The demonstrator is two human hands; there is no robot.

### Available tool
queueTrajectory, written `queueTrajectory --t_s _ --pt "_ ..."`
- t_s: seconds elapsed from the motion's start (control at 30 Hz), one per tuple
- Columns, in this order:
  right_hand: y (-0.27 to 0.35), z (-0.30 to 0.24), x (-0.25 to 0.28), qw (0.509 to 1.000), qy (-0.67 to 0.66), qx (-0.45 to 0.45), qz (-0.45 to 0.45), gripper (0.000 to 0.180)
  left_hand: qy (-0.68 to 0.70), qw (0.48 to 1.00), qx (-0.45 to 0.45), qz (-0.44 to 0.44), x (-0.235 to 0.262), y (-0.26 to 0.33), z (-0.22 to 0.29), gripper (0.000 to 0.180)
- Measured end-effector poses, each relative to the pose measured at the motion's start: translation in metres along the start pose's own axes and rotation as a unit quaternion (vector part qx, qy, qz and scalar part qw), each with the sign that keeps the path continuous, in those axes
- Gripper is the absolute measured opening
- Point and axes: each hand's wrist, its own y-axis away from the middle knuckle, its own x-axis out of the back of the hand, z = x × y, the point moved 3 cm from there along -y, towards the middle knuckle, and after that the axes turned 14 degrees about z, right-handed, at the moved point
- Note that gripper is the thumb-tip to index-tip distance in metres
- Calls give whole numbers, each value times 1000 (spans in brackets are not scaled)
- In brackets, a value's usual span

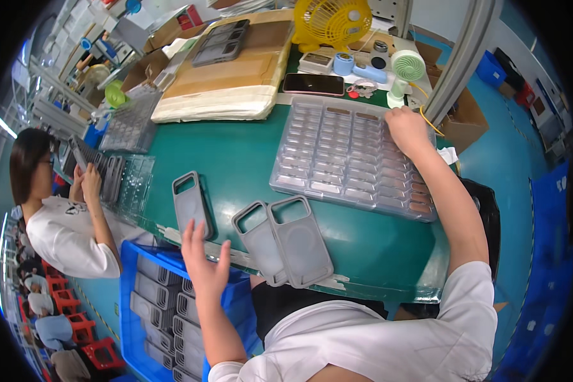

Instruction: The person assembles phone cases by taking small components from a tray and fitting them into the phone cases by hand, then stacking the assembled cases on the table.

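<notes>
My left hand (205, 260) hovers near the table's front edge, fingers spread, holding nothing. Just beyond its fingertips lies a grey phone case (190, 202) with a wide camera cutout. Two more grey phone cases, one (303, 245) overlapping the other (256, 237), rest at the front edge. At the far right corner of a clear plastic compartment tray (356, 198), my right hand (407, 128) reaches down with curled fingers. Whatever its fingertips pinch is hidden. Small slim pieces sit in the tray's rows; a few near the right front look brownish.
A blue crate (128, 280) of grey cases stands lower left. Behind lie a cardboard stack (223, 83) bearing grey cases, a phone (313, 84), a yellow fan (332, 22) and a small green fan (407, 65). A co-worker (70, 229) handles a case at left.
</notes>
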Motion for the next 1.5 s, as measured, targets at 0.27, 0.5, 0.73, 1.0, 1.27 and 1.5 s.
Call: queueTrajectory --t_s 0.27,0.5,0.73,1.0,1.27,1.5 --pt "-8 -94 114 766 -583 -250 -103 14 184 973 -137 -12 -1 25 81 40" --pt "52 -172 147 396 -791 -379 -272 11 229 955 -181 -49 -24 37 112 31" --pt "65 -182 153 341 -794 -405 -299 12 143 960 -233 -61 -18 49 113 30" --pt "65 -171 156 513 -739 -352 -258 16 101 964 -210 -126 -6 49 107 29" --pt "85 -169 143 538 -659 -366 -378 39 67 967 -134 -206 -7 55 109 29" --pt "77 -170 137 534 -632 -340 -447 43 58 963 -139 -223 -12 56 110 30"
